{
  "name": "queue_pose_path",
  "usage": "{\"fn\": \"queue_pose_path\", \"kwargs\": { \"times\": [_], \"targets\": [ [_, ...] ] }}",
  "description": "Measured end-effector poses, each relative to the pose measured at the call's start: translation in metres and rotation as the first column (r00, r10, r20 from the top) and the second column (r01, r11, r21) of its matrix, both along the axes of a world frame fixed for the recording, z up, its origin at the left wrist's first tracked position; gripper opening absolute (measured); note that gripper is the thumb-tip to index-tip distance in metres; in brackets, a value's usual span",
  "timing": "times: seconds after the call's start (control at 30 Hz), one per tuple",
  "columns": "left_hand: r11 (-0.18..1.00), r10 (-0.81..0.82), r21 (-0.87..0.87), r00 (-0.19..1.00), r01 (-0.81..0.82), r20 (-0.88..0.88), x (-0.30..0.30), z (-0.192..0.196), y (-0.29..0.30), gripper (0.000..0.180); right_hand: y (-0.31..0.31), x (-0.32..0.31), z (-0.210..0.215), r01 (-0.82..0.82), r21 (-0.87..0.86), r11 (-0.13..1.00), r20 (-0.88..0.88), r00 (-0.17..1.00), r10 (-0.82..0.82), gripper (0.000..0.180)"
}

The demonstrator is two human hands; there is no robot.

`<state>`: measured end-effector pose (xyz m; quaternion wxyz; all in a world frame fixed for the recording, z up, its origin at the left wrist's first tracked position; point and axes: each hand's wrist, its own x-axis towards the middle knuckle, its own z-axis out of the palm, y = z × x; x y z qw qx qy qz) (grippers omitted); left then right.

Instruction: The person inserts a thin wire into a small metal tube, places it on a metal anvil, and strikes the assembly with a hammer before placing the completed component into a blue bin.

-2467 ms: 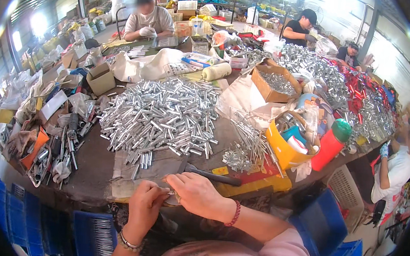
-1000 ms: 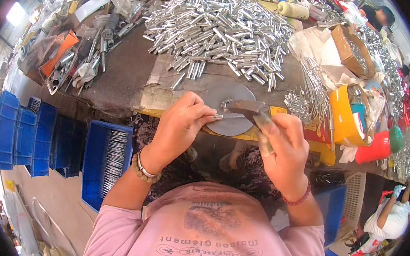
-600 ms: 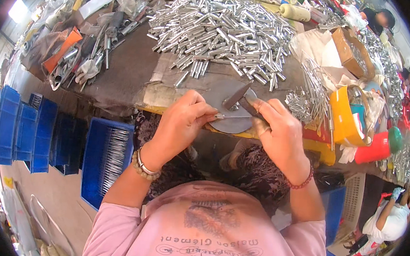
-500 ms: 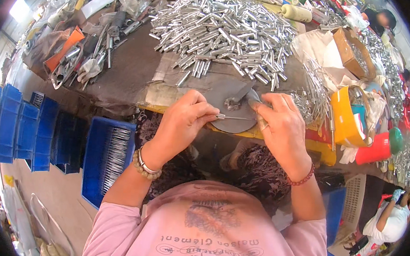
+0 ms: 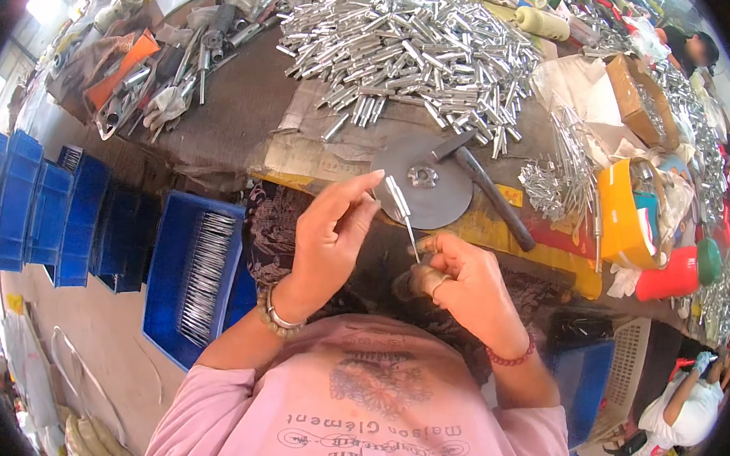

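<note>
A short silver metal tube with a thin pin sticking out of one end (image 5: pixel 402 209) is held in the air just in front of the person's chest, over the near edge of the surface (image 5: pixel 245 116). The left hand (image 5: pixel 330 234) pinches the tube's upper end between thumb and fingers (image 5: pixel 367 185), which are closed on it. The right hand (image 5: pixel 464 279) sits just below and to the right, its fingers curled in, with the fingertips meeting the thin pin at its lower tip; it wears a ring and a red bead bracelet, while the left wrist carries a metal bangle.

Just beyond the tube lies a flat grey round metal disc (image 5: pixel 424 181) on the surface, and a dark-handled hammer (image 5: pixel 488 186) rests across its right edge. Farther back spreads a big heap of silver metal tubes (image 5: pixel 413 52). To the right stand a yellow plastic bucket (image 5: pixel 619 218) and a red plastic bottle with a green cap (image 5: pixel 679 270), with a bundle of thin metal rods (image 5: pixel 559 162) near them. At the left, below the surface, sits a blue plastic crate holding thin metal pins (image 5: pixel 194 275).
</note>
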<state>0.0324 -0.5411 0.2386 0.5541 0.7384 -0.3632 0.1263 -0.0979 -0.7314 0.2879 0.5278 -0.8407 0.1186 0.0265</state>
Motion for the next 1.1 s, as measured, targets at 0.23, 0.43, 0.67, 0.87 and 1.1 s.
{"fn": "queue_pose_path", "kwargs": {
  "times": [0.23, 0.43, 0.67, 0.87, 1.1],
  "targets": [
    [0.973, -0.218, -0.213, 0.631, 0.085, -0.745, -0.022, 0.005, -0.002, 0.062, 0.016, -0.006, -0.005, 0.108, 0.394, 0.913, -0.165, 0.985, -0.045, 0.024],
    [0.948, -0.272, -0.319, 0.503, -0.007, -0.820, -0.024, 0.008, 0.009, 0.068, 0.035, 0.000, -0.021, 0.064, 0.407, 0.911, -0.116, 0.993, -0.018, 0.025],
    [0.768, -0.537, -0.632, 0.434, -0.104, -0.724, -0.020, -0.002, 0.053, 0.061, 0.058, 0.016, -0.023, 0.011, 0.452, 0.892, -0.123, 0.991, 0.050, 0.020],
    [0.609, -0.553, -0.757, 0.556, -0.238, -0.620, -0.033, -0.023, 0.148, 0.060, 0.123, 0.058, -0.023, -0.203, 0.512, 0.835, -0.190, 0.921, 0.341, 0.017],
    [0.488, -0.356, -0.719, 0.638, -0.495, -0.682, -0.069, -0.041, 0.262, 0.057, 0.242, 0.106, -0.046, -0.563, 0.471, 0.679, -0.124, 0.720, 0.683, 0.017]
  ]
}}
